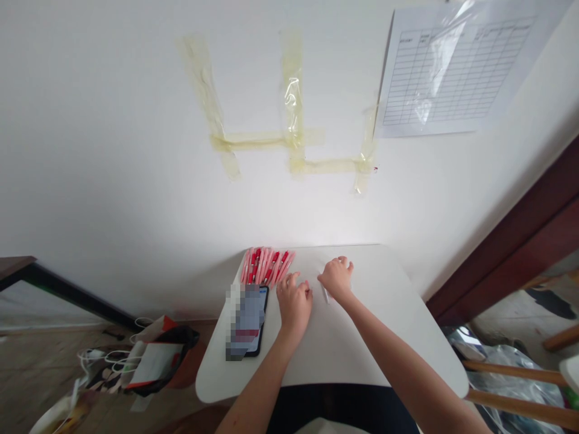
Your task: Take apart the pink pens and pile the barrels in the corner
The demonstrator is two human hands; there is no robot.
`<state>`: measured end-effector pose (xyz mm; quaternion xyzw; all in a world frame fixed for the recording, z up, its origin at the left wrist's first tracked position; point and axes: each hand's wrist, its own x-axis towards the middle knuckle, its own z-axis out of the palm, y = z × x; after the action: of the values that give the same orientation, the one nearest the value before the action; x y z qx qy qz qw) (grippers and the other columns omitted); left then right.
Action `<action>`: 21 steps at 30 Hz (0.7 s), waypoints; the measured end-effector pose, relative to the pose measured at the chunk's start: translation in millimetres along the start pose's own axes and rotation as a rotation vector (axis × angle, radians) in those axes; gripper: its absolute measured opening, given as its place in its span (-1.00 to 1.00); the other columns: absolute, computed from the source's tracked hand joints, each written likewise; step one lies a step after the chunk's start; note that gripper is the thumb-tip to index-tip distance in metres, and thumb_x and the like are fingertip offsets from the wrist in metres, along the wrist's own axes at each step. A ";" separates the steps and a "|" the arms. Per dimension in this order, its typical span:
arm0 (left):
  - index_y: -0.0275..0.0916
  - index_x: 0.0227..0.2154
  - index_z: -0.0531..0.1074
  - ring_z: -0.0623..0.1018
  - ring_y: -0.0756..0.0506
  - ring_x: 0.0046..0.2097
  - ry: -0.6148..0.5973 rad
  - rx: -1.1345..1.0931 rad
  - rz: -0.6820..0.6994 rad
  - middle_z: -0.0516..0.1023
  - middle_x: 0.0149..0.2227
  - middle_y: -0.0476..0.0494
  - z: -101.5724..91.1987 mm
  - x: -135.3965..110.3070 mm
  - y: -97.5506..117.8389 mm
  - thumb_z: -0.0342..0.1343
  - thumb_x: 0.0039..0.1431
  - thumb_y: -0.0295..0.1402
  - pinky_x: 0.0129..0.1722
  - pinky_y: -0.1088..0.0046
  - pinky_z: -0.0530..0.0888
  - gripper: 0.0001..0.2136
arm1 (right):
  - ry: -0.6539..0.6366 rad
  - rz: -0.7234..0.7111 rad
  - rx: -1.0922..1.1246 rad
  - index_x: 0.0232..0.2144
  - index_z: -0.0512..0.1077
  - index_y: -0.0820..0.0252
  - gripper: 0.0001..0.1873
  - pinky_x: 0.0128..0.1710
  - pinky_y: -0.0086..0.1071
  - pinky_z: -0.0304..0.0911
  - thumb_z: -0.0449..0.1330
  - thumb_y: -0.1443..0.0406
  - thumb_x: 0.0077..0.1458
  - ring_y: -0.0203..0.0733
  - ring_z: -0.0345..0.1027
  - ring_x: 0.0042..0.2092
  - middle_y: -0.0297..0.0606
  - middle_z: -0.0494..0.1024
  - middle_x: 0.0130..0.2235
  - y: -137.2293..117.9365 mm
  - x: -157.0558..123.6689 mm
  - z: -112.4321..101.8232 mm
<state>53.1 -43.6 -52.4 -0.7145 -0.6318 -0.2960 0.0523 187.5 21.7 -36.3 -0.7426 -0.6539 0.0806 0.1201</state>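
On the white table [362, 337], a bunch of red and pink pens [266, 266] lies side by side at the far left corner. My left hand [295, 301] is just right of the pens, fingers loosely bent and apart, with nothing visible in them. To its right, my right hand [337, 278] reaches over the tabletop with its fingers spread and curved downward. A slim white stick-like piece [326, 296] shows beneath my right palm; its kind is unclear, and the hand covers part of it. A phone [263, 325] lies left of my left wrist, its screen mostly pixelated.
The table's far edge meets a white wall [136, 150] bearing yellowed tape strips [293, 96] and a printed grid sheet [456, 72]. Bags and cables [154, 355] sit on the floor at left. At right are a dark red door frame [502, 265] and wooden bars [515, 372].
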 end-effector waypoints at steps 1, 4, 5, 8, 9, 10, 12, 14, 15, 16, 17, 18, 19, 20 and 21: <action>-0.18 -0.42 0.62 0.42 -0.30 0.12 0.002 -0.001 0.000 0.54 0.05 -0.21 0.0 0.0 -0.5 0.13 0.18 -0.43 0.14 -0.02 0.35 -0.83 | -0.007 0.010 -0.004 -0.13 0.58 0.36 -0.62 0.27 0.12 -0.20 0.11 0.38 0.03 0.21 0.03 0.27 0.17 0.51 0.06 -1.0 -0.3 -0.4; -0.18 -0.42 0.62 0.42 -0.30 0.13 0.004 0.007 0.007 0.54 0.05 -0.21 1.0 -1.2 -1.5 0.12 0.20 -0.42 0.14 -0.01 0.36 -0.82 | -0.010 0.035 -0.009 -0.14 0.58 0.33 -0.64 0.26 0.13 -0.19 0.12 0.36 0.04 0.22 0.02 0.28 0.15 0.50 0.06 -4.0 -1.5 -1.5; -0.18 -0.42 0.62 0.41 -0.30 0.13 0.002 0.010 0.010 0.53 0.05 -0.21 1.6 -2.1 -1.8 0.11 0.20 -0.42 0.13 -0.01 0.36 -0.82 | -0.004 0.037 -0.009 -0.15 0.58 0.33 -0.65 0.26 0.14 -0.19 0.12 0.35 0.04 0.23 0.03 0.28 0.15 0.50 0.06 -4.8 -2.0 -2.1; -0.18 -0.42 0.61 0.42 -0.30 0.13 -0.002 0.009 0.023 0.53 0.05 -0.22 3.7 -5.6 -2.7 0.12 0.20 -0.41 0.13 0.00 0.37 -0.82 | 0.012 0.033 -0.014 -0.13 0.59 0.32 -0.66 0.26 0.18 -0.21 0.13 0.31 0.09 0.25 0.03 0.28 0.16 0.49 0.07 -5.5 -3.3 -4.6; -0.17 -0.42 0.61 0.42 -0.30 0.12 0.000 0.006 0.027 0.53 0.05 -0.22 4.3 -6.9 -3.2 0.13 0.19 -0.41 0.13 0.00 0.37 -0.83 | 0.017 0.027 -0.021 -0.13 0.59 0.31 -0.65 0.27 0.20 -0.24 0.14 0.28 0.11 0.27 0.02 0.28 0.16 0.49 0.07 -5.3 -3.9 -5.9; -0.17 -0.42 0.61 0.42 -0.30 0.12 0.003 0.003 0.030 0.53 0.05 -0.22 4.7 -8.1 -3.8 0.13 0.18 -0.42 0.14 0.00 0.37 -0.84 | 0.020 0.020 -0.030 -0.12 0.59 0.30 -0.65 0.27 0.22 -0.26 0.14 0.25 0.12 0.28 0.00 0.29 0.17 0.48 0.07 -5.1 -4.4 -7.2; -0.17 -0.43 0.61 0.42 -0.30 0.12 0.008 0.000 0.033 0.53 0.04 -0.22 4.8 -10.3 -5.0 0.15 0.16 -0.42 0.14 -0.01 0.37 -0.86 | 0.026 0.001 -0.056 -0.13 0.59 0.29 -0.64 0.27 0.26 -0.31 0.17 0.20 0.13 0.31 -0.02 0.29 0.17 0.48 0.08 -4.7 -5.8 -9.5; -0.17 -0.43 0.61 0.42 -0.30 0.12 0.011 0.000 0.031 0.53 0.04 -0.22 3.8 -11.8 -5.9 0.16 0.15 -0.42 0.15 -0.01 0.36 -0.86 | 0.027 -0.025 -0.087 -0.13 0.59 0.29 -0.65 0.27 0.29 -0.35 0.19 0.21 0.12 0.32 -0.04 0.30 0.16 0.48 0.08 -5.1 -7.2 -11.0; -0.18 -0.43 0.61 0.42 -0.30 0.13 0.011 -0.001 0.028 0.53 0.04 -0.22 3.0 -12.4 -6.3 0.16 0.15 -0.42 0.16 -0.01 0.36 -0.86 | 0.025 -0.035 -0.101 -0.13 0.59 0.29 -0.67 0.28 0.30 -0.37 0.18 0.24 0.11 0.32 -0.04 0.30 0.16 0.48 0.07 -5.7 -7.8 -11.2; -0.18 -0.43 0.61 0.42 -0.30 0.13 0.009 -0.003 0.025 0.53 0.05 -0.22 1.9 -12.8 -6.6 0.16 0.15 -0.41 0.16 -0.01 0.36 -0.87 | 0.019 -0.043 -0.111 -0.14 0.59 0.30 -0.68 0.28 0.30 -0.38 0.17 0.28 0.11 0.31 -0.04 0.31 0.15 0.49 0.06 -6.5 -8.4 -11.1; -0.18 -0.43 0.61 0.42 -0.31 0.14 0.006 -0.007 0.021 0.52 0.06 -0.22 0.8 -13.1 -6.9 0.17 0.15 -0.42 0.17 -0.01 0.36 -0.87 | 0.012 -0.048 -0.115 -0.13 0.59 0.31 -0.68 0.28 0.30 -0.38 0.14 0.32 0.11 0.30 -0.03 0.31 0.15 0.50 0.05 -7.4 -8.8 -10.7; -0.18 -0.42 0.61 0.42 -0.31 0.14 0.002 -0.012 0.018 0.52 0.06 -0.23 -0.4 -13.4 -7.2 0.17 0.14 -0.42 0.17 -0.02 0.36 -0.88 | 0.006 -0.049 -0.113 -0.13 0.59 0.32 -0.67 0.28 0.30 -0.37 0.12 0.36 0.11 0.29 -0.02 0.30 0.15 0.51 0.04 -8.4 -9.2 -10.1; -0.18 -0.42 0.61 0.42 -0.31 0.14 -0.002 -0.016 0.016 0.52 0.07 -0.23 -1.6 -13.6 -7.5 0.18 0.14 -0.42 0.17 -0.02 0.35 -0.88 | 0.002 -0.044 -0.108 -0.14 0.59 0.32 -0.66 0.27 0.30 -0.36 0.09 0.40 0.11 0.28 -0.01 0.30 0.15 0.52 0.03 -9.4 -9.5 -9.3; -0.19 -0.43 0.61 0.41 -0.32 0.15 -0.006 -0.020 0.016 0.52 0.07 -0.24 -2.7 -13.8 -7.8 0.18 0.14 -0.42 0.17 -0.03 0.36 -0.88 | 0.000 -0.037 -0.101 -0.14 0.59 0.32 -0.65 0.27 0.30 -0.34 0.07 0.42 0.10 0.27 0.01 0.30 0.15 0.52 0.02 -10.2 -9.7 -8.5; -0.18 -0.43 0.61 0.41 -0.32 0.15 -0.008 -0.022 0.016 0.52 0.06 -0.24 -3.7 -14.0 -8.1 0.18 0.15 -0.42 0.17 -0.04 0.36 -0.88 | 0.003 -0.027 -0.093 -0.14 0.59 0.32 -0.64 0.26 0.30 -0.32 0.06 0.44 0.10 0.27 0.01 0.30 0.15 0.53 0.02 -10.9 -9.9 -7.6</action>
<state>43.9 -55.9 -58.6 -0.7214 -0.6229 -0.2993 0.0444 177.9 12.6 -26.3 -0.7386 -0.6668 0.0474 0.0872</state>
